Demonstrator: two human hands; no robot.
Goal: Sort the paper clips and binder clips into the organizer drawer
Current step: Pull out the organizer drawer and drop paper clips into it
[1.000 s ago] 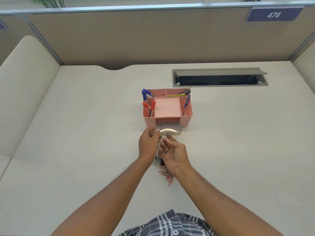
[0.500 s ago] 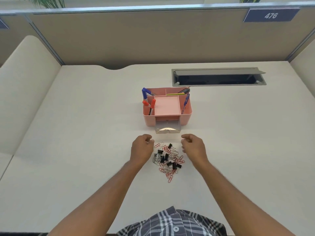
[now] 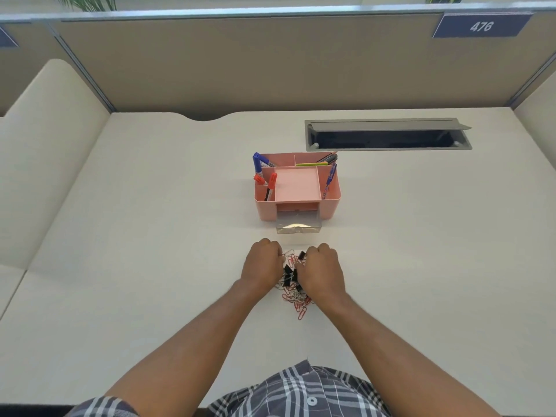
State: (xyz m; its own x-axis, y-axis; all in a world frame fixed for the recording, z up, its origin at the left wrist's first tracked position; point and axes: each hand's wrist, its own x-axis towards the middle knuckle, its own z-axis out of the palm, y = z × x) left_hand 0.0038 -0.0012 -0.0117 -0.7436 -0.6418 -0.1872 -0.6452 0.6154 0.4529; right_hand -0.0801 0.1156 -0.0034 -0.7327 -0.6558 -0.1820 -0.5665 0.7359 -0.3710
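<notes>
A heap of red and white paper clips (image 3: pixel 296 299) mixed with black binder clips (image 3: pixel 288 270) lies on the desk just in front of me. My left hand (image 3: pixel 263 266) and my right hand (image 3: pixel 322 272) press in on the heap from either side, knuckles up and fingers curled down into it. The fingertips are hidden, so I cannot see whether they grip any clips. Beyond the hands stands a pink desk organizer (image 3: pixel 331 203) with its clear drawer (image 3: pixel 298 225) pulled out toward me. Nothing shows inside the drawer.
Blue and red markers (image 3: pixel 258 164) and pens stand in the organizer's side compartments. A grey cable slot (image 3: pixel 388 135) with a raised lid sits at the back right. Partition walls close the desk at the back and both sides.
My hands left the drawer front, drew back and apart to either side of the clip heap, then closed inward onto it. The drawer stays pulled out.
</notes>
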